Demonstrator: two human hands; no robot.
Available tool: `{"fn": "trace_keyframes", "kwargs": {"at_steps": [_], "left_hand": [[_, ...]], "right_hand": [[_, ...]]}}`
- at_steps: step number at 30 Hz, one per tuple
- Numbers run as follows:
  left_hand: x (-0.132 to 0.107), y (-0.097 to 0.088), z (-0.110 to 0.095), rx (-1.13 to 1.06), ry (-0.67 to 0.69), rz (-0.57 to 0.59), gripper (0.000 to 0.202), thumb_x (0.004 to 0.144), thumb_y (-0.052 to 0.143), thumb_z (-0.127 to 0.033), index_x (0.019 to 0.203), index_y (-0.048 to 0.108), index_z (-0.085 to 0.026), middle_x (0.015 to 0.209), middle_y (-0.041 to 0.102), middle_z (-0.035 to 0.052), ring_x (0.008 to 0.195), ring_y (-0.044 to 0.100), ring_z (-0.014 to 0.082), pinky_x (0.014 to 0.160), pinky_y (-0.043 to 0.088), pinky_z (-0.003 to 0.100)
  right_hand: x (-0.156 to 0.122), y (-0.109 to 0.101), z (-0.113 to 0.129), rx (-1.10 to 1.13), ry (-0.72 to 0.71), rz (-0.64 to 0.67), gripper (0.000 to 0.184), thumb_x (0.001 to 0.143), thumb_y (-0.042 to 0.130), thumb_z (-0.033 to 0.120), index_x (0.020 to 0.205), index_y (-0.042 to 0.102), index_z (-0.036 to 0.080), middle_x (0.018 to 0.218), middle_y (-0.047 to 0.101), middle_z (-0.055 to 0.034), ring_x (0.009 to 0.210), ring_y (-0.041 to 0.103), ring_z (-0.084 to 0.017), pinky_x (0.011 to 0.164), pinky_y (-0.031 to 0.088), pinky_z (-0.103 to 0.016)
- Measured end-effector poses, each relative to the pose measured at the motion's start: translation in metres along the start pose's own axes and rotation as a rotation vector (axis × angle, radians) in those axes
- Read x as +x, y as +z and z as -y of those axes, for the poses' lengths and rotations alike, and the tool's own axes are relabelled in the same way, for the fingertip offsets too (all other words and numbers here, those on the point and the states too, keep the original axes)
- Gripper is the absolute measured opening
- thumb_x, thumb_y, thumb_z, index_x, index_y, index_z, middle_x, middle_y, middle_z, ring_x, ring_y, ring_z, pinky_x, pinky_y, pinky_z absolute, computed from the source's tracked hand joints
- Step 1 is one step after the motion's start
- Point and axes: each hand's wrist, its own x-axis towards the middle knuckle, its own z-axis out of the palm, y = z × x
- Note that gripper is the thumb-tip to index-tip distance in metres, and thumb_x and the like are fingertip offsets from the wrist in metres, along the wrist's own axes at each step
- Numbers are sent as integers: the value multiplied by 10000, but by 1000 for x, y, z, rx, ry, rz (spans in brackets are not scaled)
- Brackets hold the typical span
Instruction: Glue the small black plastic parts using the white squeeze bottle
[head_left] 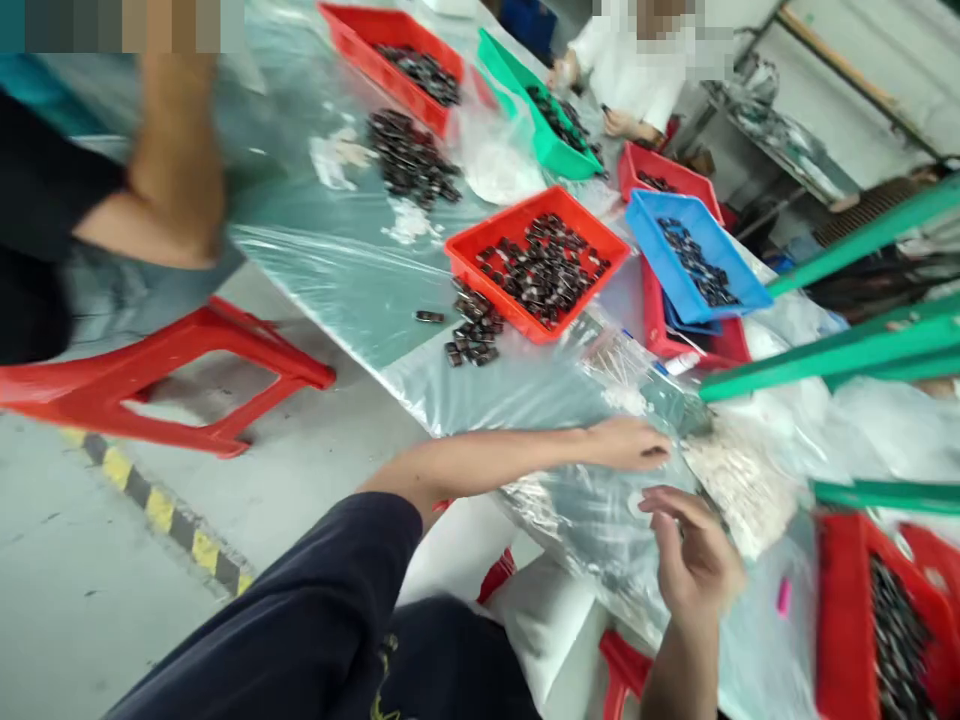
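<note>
My left hand (634, 443) is closed over the plastic-covered table, its fingers around a small dark part (655, 452), mostly hidden. Just to the right and nearer to me is my right hand (697, 560), slightly blurred, its fingers bent and thumb apart. A small whitish piece (636, 503) shows at its fingertips; whether they touch it I cannot tell. Beyond both hands lies a pile of small whitish pieces (742, 480) on plastic. Dark small parts (551, 265) fill a red tray (465, 258), and several more (474, 325) lie loose beside it.
A blue tray (645, 215) and a green tray (491, 60) hold similar parts. Green bars (840, 350) cross the right side. A red bin (844, 610) stands right, near a pink piece (784, 596). One person sits across; another's arm (180, 170) is at left, above a red stool (217, 330).
</note>
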Motion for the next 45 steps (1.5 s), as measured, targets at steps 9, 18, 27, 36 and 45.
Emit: {"fn": "trace_keyframes", "kwargs": {"at_steps": [9, 18, 27, 36, 45], "left_hand": [[0, -4, -3, -250, 17, 154, 228, 947, 576, -347, 955, 731, -179, 800, 731, 38, 721, 651, 164, 706, 443, 280], [0, -7, -12, -377, 37, 603, 493, 790, 730, -300, 1267, 696, -182, 1211, 740, 104, 1019, 679, 236, 789, 511, 295], [-1, -3, -20, -346, -79, 587, 428, 824, 753, -493, 1137, 757, -200, 1117, 754, 71, 838, 617, 185, 707, 440, 289], [-2, -3, -21, -281, -97, 561, 457, 820, 730, -506, 1158, 737, -199, 1019, 749, 65, 691, 485, 144, 641, 395, 287], [0, -5, -27, -271, -72, 546, 443, 813, 711, -529, 1091, 728, -185, 950, 742, 65, 742, 582, 180, 661, 438, 299]], "right_hand": [[-54, -100, -72, -638, 450, -63, 258, 977, 589, 359, 1101, 719, 175, 1071, 749, -104, 729, 697, -189, 624, 534, -313], [-86, -86, -92, -709, 376, 169, 362, 936, 546, 129, 1247, 704, 226, 1304, 683, -95, 1228, 570, -297, 1076, 481, -470], [-64, -77, -96, -811, 408, 187, 240, 1010, 612, 272, 1209, 716, 187, 1155, 727, -126, 1153, 581, -306, 996, 471, -443], [-48, -75, -99, -834, 512, 184, 241, 1047, 577, 318, 1162, 749, 193, 1108, 746, -110, 1122, 613, -268, 969, 440, -393], [-46, -73, -91, -887, 485, 271, 214, 971, 696, 268, 1163, 731, 179, 1122, 731, -96, 1131, 608, -271, 972, 445, -384]]}}
